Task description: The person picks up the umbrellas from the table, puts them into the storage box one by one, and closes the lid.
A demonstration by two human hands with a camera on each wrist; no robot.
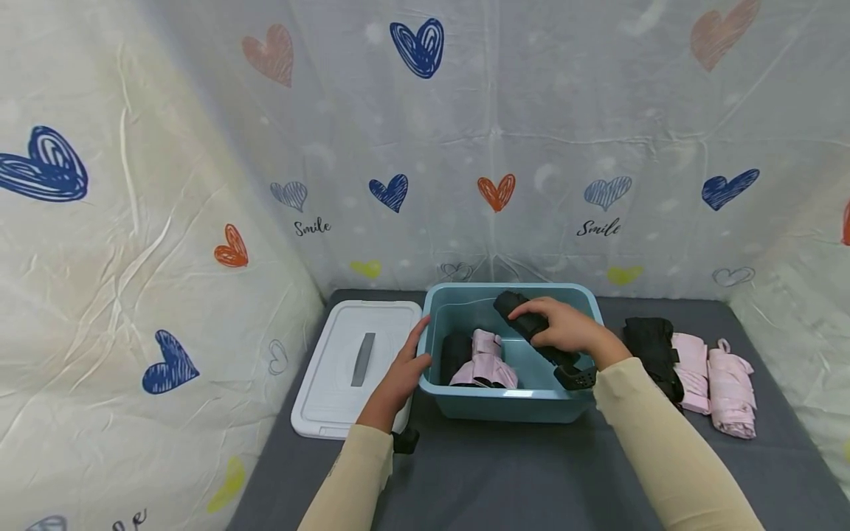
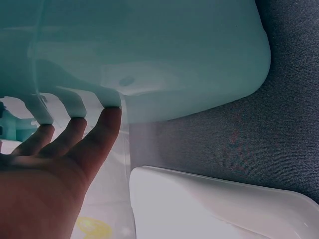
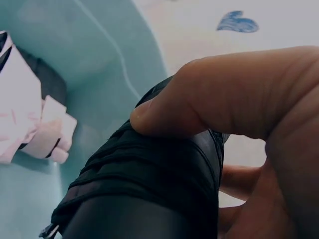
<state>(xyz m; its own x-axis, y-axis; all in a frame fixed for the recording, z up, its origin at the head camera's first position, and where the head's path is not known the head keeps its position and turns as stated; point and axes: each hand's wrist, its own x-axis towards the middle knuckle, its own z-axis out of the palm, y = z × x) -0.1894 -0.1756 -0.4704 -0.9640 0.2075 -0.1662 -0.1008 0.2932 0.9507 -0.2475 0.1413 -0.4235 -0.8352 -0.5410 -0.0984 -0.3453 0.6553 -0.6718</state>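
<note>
My right hand (image 1: 563, 326) grips a black folded umbrella (image 1: 530, 324), held tilted over the right half of a blue plastic bin (image 1: 505, 407). In the right wrist view, the thumb presses on the wrinkled black fabric (image 3: 144, 164), with other fingers on the far side. My left hand (image 1: 398, 376) touches the bin's left side, its fingers (image 2: 99, 139) fairly straight against the wall in the left wrist view. Inside the bin at left lie a dark rolled item (image 1: 455, 352) and a pink folded umbrella (image 1: 487, 360), the latter partly spread at its near end.
A white lid (image 1: 332, 369) with a grey handle lies left of the bin. To the right, a black folded bundle (image 1: 652, 350), a pink folded bundle (image 1: 691, 372) and a pink rolled one (image 1: 732, 391) with a loop rest on the grey tabletop (image 1: 491, 472). A heart-printed curtain stands behind.
</note>
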